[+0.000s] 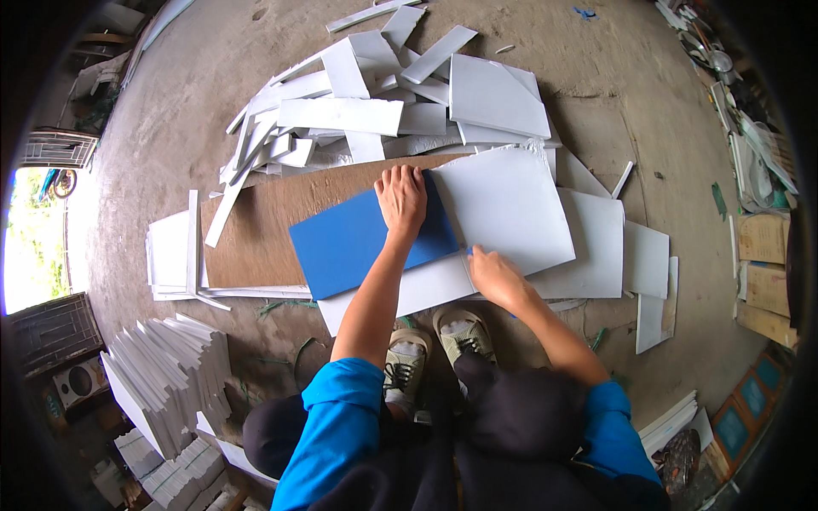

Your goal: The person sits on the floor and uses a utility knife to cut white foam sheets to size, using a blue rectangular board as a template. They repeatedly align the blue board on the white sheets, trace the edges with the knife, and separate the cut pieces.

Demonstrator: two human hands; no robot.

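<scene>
A flat blue board (341, 243) lies slanted across a white foam sheet (409, 289). My left hand (402, 200) presses on the board's far part, fingers bent over its far edge. Close to the board's right edge, my right hand (498, 277) is closed round a small blue tool (469, 250); only its tip shows, so its kind is unclear. A thin line runs in the white sheet just left of that hand. Another large white sheet (511, 204) with a ragged far edge lies to the right of the blue board. Beneath them is a brown wooden board (256, 238).
Beyond the board lies a heap of white foam offcuts (341, 111). Thin white sheets (166, 383) stand stacked at the near left, beside white bundles (175, 477). My shoes (407, 362) are close to the work. Cardboard boxes (763, 264) line the right side.
</scene>
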